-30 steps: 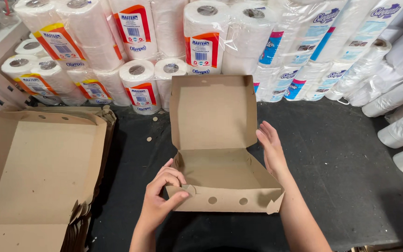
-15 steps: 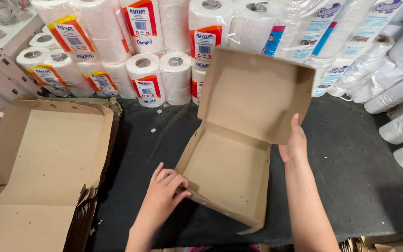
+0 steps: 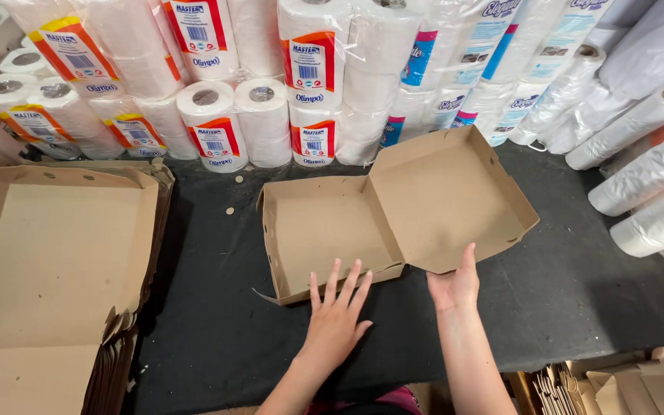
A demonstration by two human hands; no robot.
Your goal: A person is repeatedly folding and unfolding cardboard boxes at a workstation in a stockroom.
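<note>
Cardboard box sits open in the middle of the head view, on a dark tabletop, its shallow tray toward the centre and its lid flung out flat toward the right. The left hand lies at the lower centre with fingers spread wide and flat, fingertips touching the tray's near wall, gripping nothing. The right hand, just to its right, is open too, thumb raised against the lid's near edge and fingers tucked under it (how firmly, I cannot tell). Steadying the tray with the flat palm while the other hand guides the lid by its edge seems the sound way, since thin walls buckle easily. A stack of flat cardboard blanks fills the left side of the frame. Wrapped paper rolls line the top, and plastic-wrapped white rolls crowd the upper right.
</note>
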